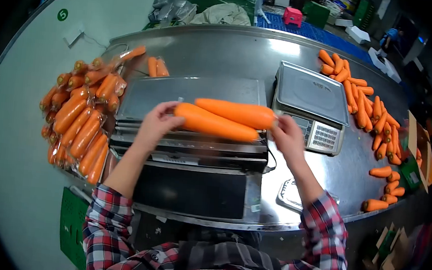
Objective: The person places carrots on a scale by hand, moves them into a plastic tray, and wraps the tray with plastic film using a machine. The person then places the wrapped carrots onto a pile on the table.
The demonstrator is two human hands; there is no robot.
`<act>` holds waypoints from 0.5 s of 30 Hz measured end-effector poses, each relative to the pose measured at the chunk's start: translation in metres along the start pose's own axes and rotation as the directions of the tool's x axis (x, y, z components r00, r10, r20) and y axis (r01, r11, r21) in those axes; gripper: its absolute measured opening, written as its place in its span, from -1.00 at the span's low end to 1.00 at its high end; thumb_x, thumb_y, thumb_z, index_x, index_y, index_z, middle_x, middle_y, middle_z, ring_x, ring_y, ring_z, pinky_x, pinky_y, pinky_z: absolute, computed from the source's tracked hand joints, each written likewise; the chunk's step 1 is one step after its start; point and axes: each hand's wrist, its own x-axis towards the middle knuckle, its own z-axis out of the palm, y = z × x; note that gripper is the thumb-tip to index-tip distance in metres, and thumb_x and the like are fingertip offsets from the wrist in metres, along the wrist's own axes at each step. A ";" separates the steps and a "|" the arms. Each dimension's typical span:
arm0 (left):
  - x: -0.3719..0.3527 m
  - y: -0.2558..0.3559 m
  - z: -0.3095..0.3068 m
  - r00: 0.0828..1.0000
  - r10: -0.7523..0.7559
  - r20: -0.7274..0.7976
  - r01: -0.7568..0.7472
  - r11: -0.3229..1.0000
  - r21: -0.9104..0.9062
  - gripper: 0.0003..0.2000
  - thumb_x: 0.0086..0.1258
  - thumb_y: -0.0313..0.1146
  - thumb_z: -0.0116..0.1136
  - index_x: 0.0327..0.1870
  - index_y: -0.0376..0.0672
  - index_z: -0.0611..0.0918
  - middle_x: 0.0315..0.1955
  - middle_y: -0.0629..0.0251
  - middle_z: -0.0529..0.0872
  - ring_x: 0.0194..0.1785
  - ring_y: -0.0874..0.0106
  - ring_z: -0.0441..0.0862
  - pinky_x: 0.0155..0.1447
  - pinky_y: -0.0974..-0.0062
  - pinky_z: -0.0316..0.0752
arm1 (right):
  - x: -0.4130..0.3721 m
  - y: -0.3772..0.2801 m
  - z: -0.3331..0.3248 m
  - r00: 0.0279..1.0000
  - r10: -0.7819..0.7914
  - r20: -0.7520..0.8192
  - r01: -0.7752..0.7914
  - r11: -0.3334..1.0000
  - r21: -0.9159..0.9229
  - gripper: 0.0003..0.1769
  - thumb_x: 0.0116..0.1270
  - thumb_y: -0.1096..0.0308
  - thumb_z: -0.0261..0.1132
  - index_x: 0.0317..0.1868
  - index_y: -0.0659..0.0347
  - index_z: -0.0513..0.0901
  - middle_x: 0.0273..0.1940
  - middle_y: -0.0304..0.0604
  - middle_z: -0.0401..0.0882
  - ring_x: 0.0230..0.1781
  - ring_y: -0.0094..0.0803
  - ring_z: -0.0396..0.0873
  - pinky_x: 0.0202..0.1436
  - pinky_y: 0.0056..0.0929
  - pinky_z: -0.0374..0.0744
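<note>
Two large carrots lie side by side in the air between my hands, over the wrapping machine (189,150) with its flat metal top. My left hand (159,122) pinches the thick left end of the lower carrot (217,123). At the other side, the fingers of my right hand (288,135) close on the right end of the upper carrot (236,112). The two carrots overlap along their length. Just right of my right hand stands a weighing scale (314,95) with a keypad and a steel pan.
Plastic-wrapped carrots (76,115) are heaped on the left of the steel table (234,39), with a small pack (157,67) behind the machine. Loose carrots (362,106) spread along the right side, near a cardboard box (420,148). A clear plastic-covered item (293,194) lies near the front edge.
</note>
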 end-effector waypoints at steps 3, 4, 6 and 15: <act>0.028 -0.029 -0.086 0.995 0.069 -0.077 -0.071 0.997 -0.023 -0.53 0.25 -0.41 0.26 0.17 -0.32 0.43 -0.01 0.22 0.58 -0.04 0.53 0.56 -0.01 0.62 0.48 | 0.053 -0.018 0.092 0.992 -0.101 0.080 0.118 0.958 -0.261 -0.68 0.21 0.43 0.20 -0.02 0.34 0.53 -0.44 -0.12 0.59 -0.44 -0.44 0.57 -0.37 -0.44 0.51; 0.037 -0.048 -0.112 0.994 0.074 -0.078 -0.071 0.996 0.045 -0.53 0.25 -0.41 0.26 0.17 -0.32 0.43 -0.01 0.22 0.58 -0.04 0.53 0.56 -0.01 0.62 0.48 | 0.078 0.027 0.128 0.965 -0.260 -0.023 0.235 0.903 -0.360 -0.68 0.19 0.46 0.17 -0.02 0.35 0.53 -0.40 0.00 0.62 -0.38 -0.25 0.61 -0.28 -0.34 0.54; 0.047 -0.070 -0.152 0.992 0.084 -0.098 -0.066 0.982 0.180 -0.53 0.25 -0.41 0.26 0.17 -0.33 0.42 -0.01 0.22 0.58 -0.04 0.52 0.56 0.00 0.61 0.48 | 0.079 0.012 0.165 0.985 -0.169 0.038 0.172 0.928 -0.331 -0.70 0.21 0.43 0.15 -0.04 0.35 0.53 -0.37 0.10 0.62 -0.33 -0.09 0.62 -0.21 -0.26 0.55; -0.029 -0.066 -0.199 0.876 0.477 -0.066 -0.154 0.408 0.900 -0.78 0.09 -0.30 0.35 -0.36 -0.23 0.61 -0.38 0.17 0.50 -0.21 0.17 0.43 -0.10 0.27 0.36 | -0.010 -0.033 0.120 0.898 -0.437 0.053 0.284 0.483 -0.828 -0.74 0.10 0.30 0.37 -0.56 0.22 0.48 -0.53 -0.07 0.45 -0.41 -0.07 0.46 -0.32 -0.18 0.46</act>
